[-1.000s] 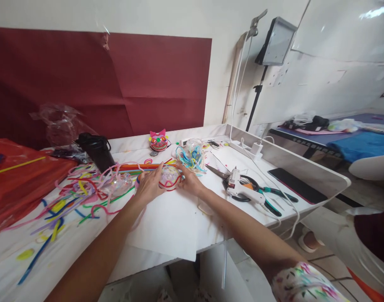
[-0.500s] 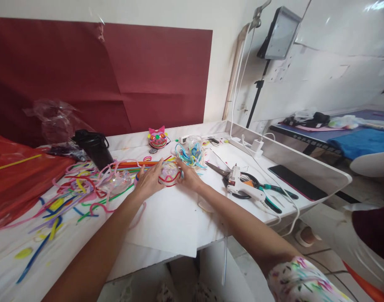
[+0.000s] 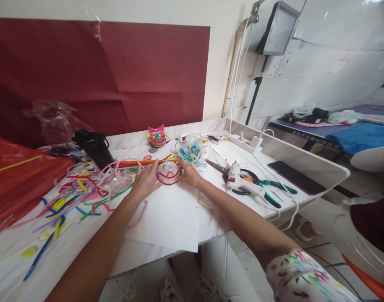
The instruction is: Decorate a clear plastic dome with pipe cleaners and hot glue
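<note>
A clear, rounded plastic ball [image 3: 168,168] with colourful bits showing inside sits on a white paper sheet [image 3: 169,218]. A bent red pipe cleaner [image 3: 166,183] runs in a curve across its near side. My left hand [image 3: 144,180] cups the ball's left side, fingers pointing away and thumb low at its edge. Against the right side, my right hand [image 3: 188,173] has its fingers bent round the ball; some fingertips are hidden. Just behind lie orange and other coloured pipe cleaners [image 3: 141,162]. A finished pink cat-eared face [image 3: 157,136] stands farther back.
Loose pipe cleaners [image 3: 81,184] and another clear ball [image 3: 119,180] lie left, near a black bottle [image 3: 92,147] and red plastic bag [image 3: 24,180]. On the right are a glue gun [image 3: 242,180], scissors [image 3: 217,166], pliers [image 3: 273,197] and a phone [image 3: 295,178]. Someone's clothed legs [image 3: 333,222] show beyond.
My left hand has shifted slightly left, so more of the ball and its red pipe cleaner shows. The right hand stays at the ball's side. The view has tilted slightly.
</note>
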Tool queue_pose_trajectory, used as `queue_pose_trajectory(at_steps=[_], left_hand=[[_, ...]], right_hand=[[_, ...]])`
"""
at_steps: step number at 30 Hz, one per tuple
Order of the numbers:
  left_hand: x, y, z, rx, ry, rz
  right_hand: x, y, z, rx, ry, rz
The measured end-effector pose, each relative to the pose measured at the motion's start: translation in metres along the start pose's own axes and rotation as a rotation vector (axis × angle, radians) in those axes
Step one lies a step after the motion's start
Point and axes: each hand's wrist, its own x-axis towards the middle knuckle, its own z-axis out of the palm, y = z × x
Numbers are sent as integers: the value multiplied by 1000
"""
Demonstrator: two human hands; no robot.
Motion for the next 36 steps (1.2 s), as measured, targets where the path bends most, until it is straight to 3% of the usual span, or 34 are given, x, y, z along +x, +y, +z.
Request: queue_pose_trajectory(at_steps=[14,36], left_hand=[[12,8,7,-11,45,-51],[15,14,4,44,-17,-153]], right_hand=[[5,-2,1,-23,106,21],[20,5,9,12,80,135]])
